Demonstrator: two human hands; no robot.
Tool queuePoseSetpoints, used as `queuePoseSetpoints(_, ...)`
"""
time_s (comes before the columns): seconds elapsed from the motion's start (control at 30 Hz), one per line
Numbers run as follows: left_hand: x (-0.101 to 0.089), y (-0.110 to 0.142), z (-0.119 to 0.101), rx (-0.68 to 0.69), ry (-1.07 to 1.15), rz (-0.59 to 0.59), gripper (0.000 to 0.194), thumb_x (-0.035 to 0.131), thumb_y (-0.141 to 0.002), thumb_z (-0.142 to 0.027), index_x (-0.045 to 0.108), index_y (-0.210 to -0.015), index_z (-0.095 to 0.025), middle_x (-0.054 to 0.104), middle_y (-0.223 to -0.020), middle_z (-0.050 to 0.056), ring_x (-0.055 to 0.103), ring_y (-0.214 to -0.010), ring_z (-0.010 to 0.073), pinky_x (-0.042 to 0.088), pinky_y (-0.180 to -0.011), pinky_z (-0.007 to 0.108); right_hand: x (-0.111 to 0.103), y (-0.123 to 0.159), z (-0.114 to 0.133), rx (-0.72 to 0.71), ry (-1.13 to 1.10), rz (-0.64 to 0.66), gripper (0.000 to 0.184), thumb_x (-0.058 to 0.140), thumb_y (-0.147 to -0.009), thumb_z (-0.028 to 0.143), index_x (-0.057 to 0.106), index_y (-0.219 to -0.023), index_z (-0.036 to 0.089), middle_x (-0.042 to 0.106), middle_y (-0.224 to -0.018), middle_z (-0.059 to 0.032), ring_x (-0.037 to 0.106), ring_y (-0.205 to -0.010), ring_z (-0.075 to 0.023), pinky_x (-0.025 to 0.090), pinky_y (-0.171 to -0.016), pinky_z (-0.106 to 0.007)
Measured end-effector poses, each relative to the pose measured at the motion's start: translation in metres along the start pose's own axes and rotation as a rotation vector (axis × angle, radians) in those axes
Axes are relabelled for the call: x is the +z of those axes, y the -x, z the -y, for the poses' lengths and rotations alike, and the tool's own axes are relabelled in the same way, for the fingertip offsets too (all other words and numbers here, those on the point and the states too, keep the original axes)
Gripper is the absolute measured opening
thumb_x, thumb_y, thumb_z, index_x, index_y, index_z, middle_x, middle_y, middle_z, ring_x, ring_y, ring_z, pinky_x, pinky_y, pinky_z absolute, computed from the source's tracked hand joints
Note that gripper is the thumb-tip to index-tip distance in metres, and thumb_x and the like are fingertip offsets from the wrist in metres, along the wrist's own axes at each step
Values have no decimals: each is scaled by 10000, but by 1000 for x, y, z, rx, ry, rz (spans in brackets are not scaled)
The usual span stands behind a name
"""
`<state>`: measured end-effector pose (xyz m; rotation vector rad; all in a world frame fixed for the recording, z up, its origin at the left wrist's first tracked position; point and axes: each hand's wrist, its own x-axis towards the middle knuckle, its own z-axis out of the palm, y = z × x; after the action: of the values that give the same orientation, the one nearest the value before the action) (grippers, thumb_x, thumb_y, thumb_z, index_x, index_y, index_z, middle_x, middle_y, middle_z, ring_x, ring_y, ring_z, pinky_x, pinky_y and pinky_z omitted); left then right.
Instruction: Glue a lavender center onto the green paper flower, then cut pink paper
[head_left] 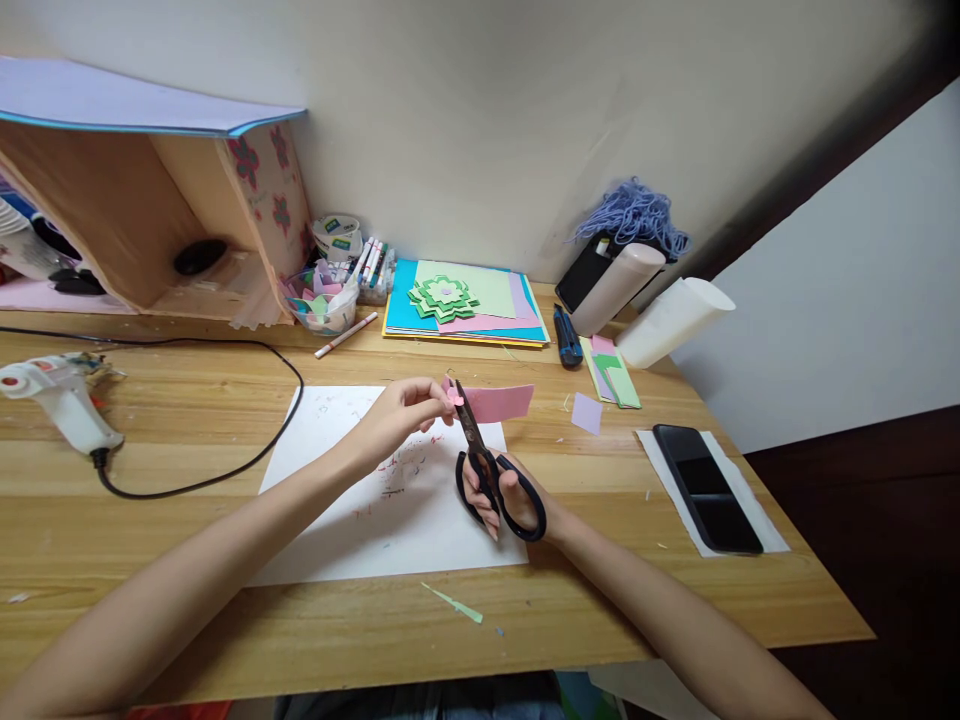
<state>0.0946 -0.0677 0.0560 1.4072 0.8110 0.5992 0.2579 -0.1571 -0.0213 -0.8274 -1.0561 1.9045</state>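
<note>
Above a white sheet of paper (315, 540) marked with red and dark specks, my left hand (409, 408) pinches a pink paper strip (504, 402) by its left end. A small lighter pink shape (455, 397) shows at those fingertips. My right hand (517, 490) has its fingers through the black handles of a pair of scissors (474, 432). The blades point up and away, crossing the pink strip close to my left fingers. They look nearly closed; whether they bite into the paper I cannot tell.
A glue gun (71, 400) with a black cord lies left. Behind are a decorated box (270, 220), a scrap tub (322, 310), a green paper flower (446, 298) on coloured sheets and a utility knife (568, 338). A phone (707, 488) lies right, near the table edge.
</note>
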Motion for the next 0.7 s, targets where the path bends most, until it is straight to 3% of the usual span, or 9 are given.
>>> queuePoseSetpoints(0.53,-3,1,-3,43,-84,-101,124,519,-717,-237,573,-646,-151,563,-608,-17,380,-507,75,286,-498,219,0,0,0,-13,12,-2,631,544,-509,752,425,-722,169,394,-514,82,340,-331,-20,382,-296,-155)
queuePoseSetpoints(0.7,-2,0,-1,99,-83,-176,129,523,-729,-238,546,-636,-151,605,-686,7,483,-605,99,331,-546,219,-2,0,-2,13,-2,12,618,564,-521,736,421,-725,170,402,-512,83,341,-322,-21,382,-288,-158)
